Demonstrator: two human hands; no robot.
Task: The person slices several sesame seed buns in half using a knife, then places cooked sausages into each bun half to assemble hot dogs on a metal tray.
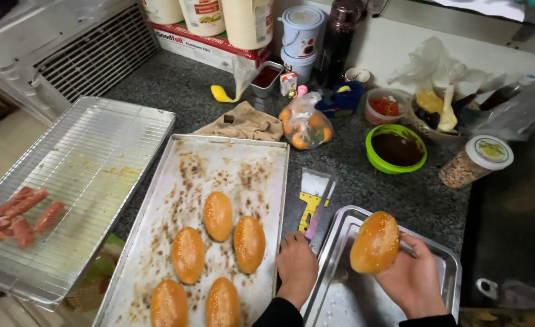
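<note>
My right hand [413, 280] holds a golden sesame bun [374, 241] over a small steel pan [449, 261] at the lower right. My left hand [296, 266] rests with fingers curled between that pan and a large stained baking tray [243, 158], touching the tray's right edge. Several more sesame buns [218, 215] lie on the tray's near half. A yellow-handled scraper [311, 201] lies on the counter just beyond my left hand.
A wire rack [92, 157] at left carries several sausages [22, 217]. Behind the tray lie a brown cloth [243, 123], a bag of oranges [305, 124], a green bowl of dark sauce [396, 148], a sprinkle jar [474, 160], tubs and bottles.
</note>
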